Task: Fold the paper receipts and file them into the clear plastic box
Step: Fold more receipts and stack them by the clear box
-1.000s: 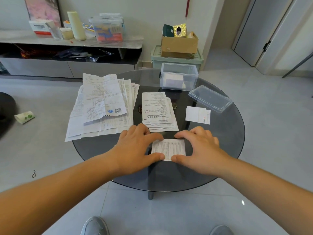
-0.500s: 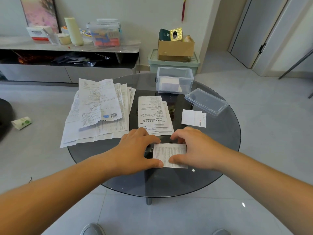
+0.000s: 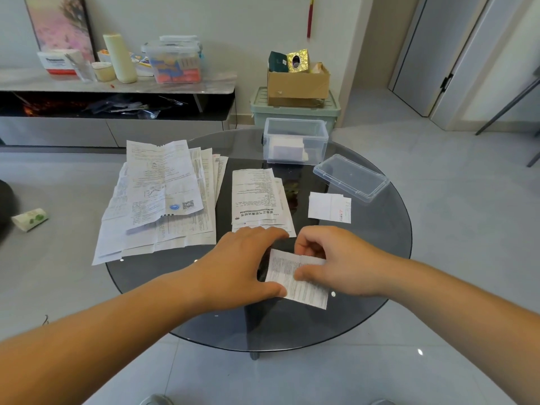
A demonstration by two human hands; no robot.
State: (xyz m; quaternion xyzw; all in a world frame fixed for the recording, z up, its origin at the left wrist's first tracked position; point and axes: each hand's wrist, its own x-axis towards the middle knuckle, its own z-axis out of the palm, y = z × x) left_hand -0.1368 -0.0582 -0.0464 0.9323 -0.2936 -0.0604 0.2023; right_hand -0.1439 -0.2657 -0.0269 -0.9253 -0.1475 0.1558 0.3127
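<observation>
A small folded receipt (image 3: 304,283) lies tilted near the front of the round dark glass table (image 3: 377,258). My right hand (image 3: 336,258) pinches its upper right part between thumb and fingers. My left hand (image 3: 248,267) presses its left edge with the thumb. The clear plastic box (image 3: 295,140) stands open at the table's far side with folded papers inside. Its lid (image 3: 350,176) lies to the right of it. A large pile of unfolded receipts (image 3: 163,197) covers the table's left, and a narrower stack (image 3: 258,197) lies in the middle.
A small folded white slip (image 3: 328,207) lies on the table right of the middle stack. Behind the table stand a green bin (image 3: 295,111) with a cardboard box (image 3: 298,83) on top, and a low cabinet (image 3: 117,83) with clutter. A crumpled packet (image 3: 29,219) lies on the floor left.
The folded receipt has turned from flat and square to tilted, its right side lifted by my right hand. My left hand stays at its left edge. The camera has moved slightly.
</observation>
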